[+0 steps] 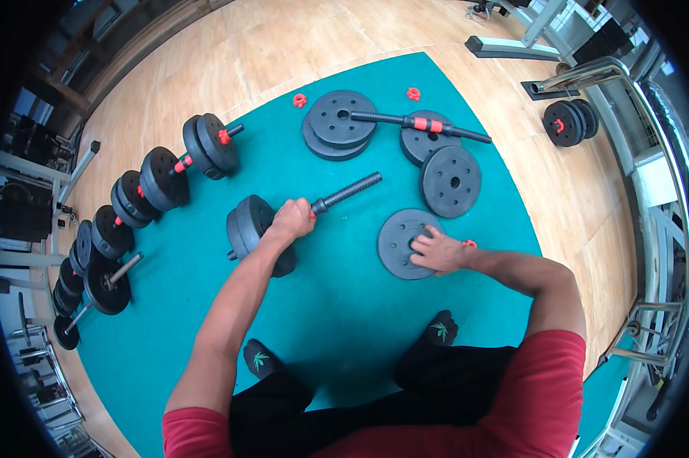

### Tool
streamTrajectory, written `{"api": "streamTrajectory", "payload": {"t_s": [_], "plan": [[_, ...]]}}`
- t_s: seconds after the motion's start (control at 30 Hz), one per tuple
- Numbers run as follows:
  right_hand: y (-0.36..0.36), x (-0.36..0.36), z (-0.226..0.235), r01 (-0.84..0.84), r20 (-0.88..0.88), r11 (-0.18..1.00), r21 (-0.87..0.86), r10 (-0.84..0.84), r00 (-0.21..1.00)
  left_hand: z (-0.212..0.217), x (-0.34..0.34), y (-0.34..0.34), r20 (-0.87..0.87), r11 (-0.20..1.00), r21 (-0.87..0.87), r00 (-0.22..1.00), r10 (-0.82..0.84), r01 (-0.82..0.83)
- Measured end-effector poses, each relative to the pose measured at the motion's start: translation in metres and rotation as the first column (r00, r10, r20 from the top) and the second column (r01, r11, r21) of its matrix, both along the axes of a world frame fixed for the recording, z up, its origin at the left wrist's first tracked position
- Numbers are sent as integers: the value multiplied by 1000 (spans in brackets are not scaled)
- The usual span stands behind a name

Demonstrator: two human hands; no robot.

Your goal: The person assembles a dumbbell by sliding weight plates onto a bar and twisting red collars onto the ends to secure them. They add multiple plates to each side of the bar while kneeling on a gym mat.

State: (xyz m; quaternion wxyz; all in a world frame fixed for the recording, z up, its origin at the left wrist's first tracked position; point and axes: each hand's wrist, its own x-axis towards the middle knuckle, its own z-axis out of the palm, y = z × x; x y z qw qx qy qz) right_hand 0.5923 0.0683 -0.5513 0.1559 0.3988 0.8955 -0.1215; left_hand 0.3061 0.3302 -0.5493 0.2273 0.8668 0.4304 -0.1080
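My left hand (292, 220) is wrapped round the handle of a dumbbell bar (347, 192). Black weight plates (254, 229) sit on the bar's left end, while its threaded right end is bare and points up and right. On the right, a round black weight plate (396, 252) lies on the green mat, and my right hand (441, 252) has its bent fingers over the centre hole. The fingertips there are partly hidden. Just behind that wrist a red nut (470, 244) peeks out.
Another bar (390, 119) rests across plates (344, 120) at the far side, near a loose plate (450, 182). Two red nuts (300, 100) lie beyond them. Several loaded dumbbells (161, 179) line the mat's left side. Gym frames (669, 183) stand at the right.
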Motion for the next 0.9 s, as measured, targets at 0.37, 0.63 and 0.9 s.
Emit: {"api": "streamTrajectory", "payload": {"t_s": [0.37, 0.63, 0.9], "plan": [[51, 71, 19, 812, -255, 531, 243, -772, 582, 6, 4, 15, -52, 996, -92, 999, -3, -2], [78, 15, 13, 993, -156, -16, 116, -988, 2, 4, -4, 14, -46, 994, -97, 998, 38, -43], [70, 38, 11, 996, -206, 52, 75, -976, 67, 5, -2, 3, -89, 996, -83, 996, 5, -12]]}}
